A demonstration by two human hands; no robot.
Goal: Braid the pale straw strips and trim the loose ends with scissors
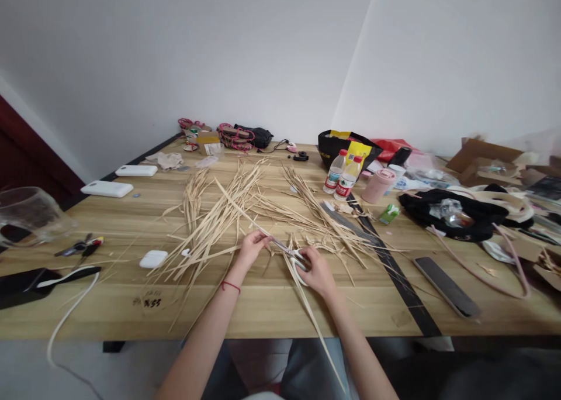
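Left hand (250,247) pinches straw strip (245,214); right hand (316,271) grips scissors (290,252) near two bottles (342,174).

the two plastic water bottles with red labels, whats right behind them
Behind the two plastic water bottles with red labels sits a black bag with a yellow packet in it. The bag's lower front is covered by the bottles.

Bright, even daylight; soft shadows, edges bowed.
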